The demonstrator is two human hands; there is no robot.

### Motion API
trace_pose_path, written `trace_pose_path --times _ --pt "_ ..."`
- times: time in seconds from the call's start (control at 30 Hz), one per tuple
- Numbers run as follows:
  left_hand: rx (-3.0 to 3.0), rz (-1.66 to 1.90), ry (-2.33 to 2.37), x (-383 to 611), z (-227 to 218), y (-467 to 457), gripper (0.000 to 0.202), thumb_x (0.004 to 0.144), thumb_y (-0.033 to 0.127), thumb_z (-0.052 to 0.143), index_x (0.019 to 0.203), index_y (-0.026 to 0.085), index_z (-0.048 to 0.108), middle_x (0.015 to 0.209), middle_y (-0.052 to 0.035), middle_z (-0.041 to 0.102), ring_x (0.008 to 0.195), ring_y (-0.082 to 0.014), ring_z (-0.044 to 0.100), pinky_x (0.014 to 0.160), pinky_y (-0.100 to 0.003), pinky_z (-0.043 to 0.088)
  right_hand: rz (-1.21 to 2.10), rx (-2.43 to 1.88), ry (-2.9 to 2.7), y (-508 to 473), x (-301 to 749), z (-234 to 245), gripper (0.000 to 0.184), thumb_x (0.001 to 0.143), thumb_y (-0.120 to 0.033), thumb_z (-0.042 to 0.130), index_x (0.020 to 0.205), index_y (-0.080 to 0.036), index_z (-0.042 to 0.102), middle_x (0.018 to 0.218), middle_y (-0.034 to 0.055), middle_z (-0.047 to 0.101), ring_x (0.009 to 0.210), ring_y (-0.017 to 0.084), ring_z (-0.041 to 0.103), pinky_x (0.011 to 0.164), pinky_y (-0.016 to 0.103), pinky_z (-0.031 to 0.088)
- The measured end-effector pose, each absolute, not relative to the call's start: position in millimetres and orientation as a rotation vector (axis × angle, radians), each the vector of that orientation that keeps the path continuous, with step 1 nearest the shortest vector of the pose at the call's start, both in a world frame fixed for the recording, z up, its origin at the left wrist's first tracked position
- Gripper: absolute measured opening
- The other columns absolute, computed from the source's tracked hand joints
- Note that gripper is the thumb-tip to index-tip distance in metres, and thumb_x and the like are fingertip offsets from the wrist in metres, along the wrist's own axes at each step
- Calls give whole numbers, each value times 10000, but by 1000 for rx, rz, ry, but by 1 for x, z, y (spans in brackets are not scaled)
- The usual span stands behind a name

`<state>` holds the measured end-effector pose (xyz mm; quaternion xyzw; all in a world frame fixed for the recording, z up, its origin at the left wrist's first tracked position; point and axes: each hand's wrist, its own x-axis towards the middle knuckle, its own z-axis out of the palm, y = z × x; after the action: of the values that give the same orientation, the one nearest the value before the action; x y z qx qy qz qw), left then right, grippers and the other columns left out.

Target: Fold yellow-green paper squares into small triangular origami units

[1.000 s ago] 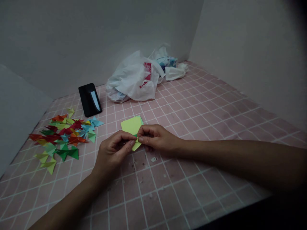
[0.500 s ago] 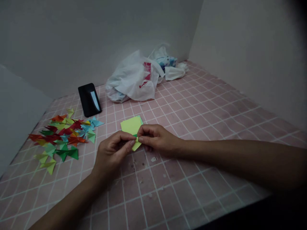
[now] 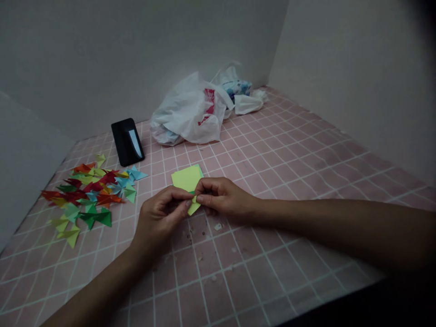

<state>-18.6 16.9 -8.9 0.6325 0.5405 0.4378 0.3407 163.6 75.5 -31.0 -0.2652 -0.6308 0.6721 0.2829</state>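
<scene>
Your left hand (image 3: pixel 158 222) and right hand (image 3: pixel 221 197) are together, fingertips meeting as both pinch a folded yellow paper (image 3: pixel 185 178) between them. Most of it sticks out past your fingers toward 11 o'clock, with a small tip showing at 6 o'clock. A sliver of green paper (image 3: pixel 193 192) peeks out between your hands. On the pink tiled mat (image 3: pixel 272 254), a pile of colored paper folds (image 3: pixel 88 195) lies at 9 o'clock, a black phone (image 3: pixel 126 141) at 11, and a white plastic bag (image 3: pixel 187 111) at 12.

Matt yellow paper (image 3: pixel 185 178), crinkled white plastic bag (image 3: pixel 187 113), glossy black slab (image 3: pixel 127 141), smooth pink gridded surface (image 3: pixel 272 154)
</scene>
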Motion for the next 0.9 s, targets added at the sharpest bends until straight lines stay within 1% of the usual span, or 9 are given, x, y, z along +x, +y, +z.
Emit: trace_pose_path --times 0.1,0.17,0.23,0.4,0.57,0.77,0.9 --pt "1586 1123 1414 -18 -9 16 36 827 192 703 849 208 726 789 12 707 716 -124 649 655 -225 492 1787 -704 -1706 75 164 -29 104 866 -232 573 790 -177 528 577 -56 498 520 90 444 502 233 320" --pt "1564 1110 1405 -18 -9 16 67 826 183 703 886 212 714 807 16 710 716 -120 653 655 -223 497 1760 -695 -1726 75 164 -28 122 866 -257 578 787 -174 534 592 -49 501 548 96 449 524 239 328" --pt "1574 1120 1381 -17 -9 16 102 824 163 700 911 215 693 841 17 706 752 -122 665 682 -226 508 1699 -688 -1760 75 165 -27 137 859 -268 586 772 -169 546 607 -47 491 575 98 441 549 246 328" --pt "1552 1216 1351 -17 -13 16 208 829 137 696 1000 225 616 915 13 666 823 -121 667 728 -232 527 1582 -704 -1845 73 165 -27 116 825 -229 573 731 -167 545 645 -48 456 609 97 406 596 262 320" --pt "1558 1189 1273 -17 -15 16 251 828 126 696 1034 226 593 932 1 648 863 -127 660 740 -239 525 1559 -719 -1883 73 165 -25 174 832 -306 562 728 -170 539 692 -24 483 668 120 437 622 277 328" --pt "1411 1225 1219 -16 -13 16 261 842 169 701 1068 225 583 947 -11 663 851 -128 656 743 -246 539 1545 -736 -1854 71 163 -27 177 833 -262 536 681 -176 503 661 -34 443 648 114 412 609 270 314" --pt "1363 1248 1208 -15 -12 16 241 836 158 693 1045 220 590 929 -9 668 859 -125 653 753 -235 533 1497 -732 -1868 69 163 -28 166 831 -248 552 688 -173 512 655 -38 442 629 108 400 601 266 307"
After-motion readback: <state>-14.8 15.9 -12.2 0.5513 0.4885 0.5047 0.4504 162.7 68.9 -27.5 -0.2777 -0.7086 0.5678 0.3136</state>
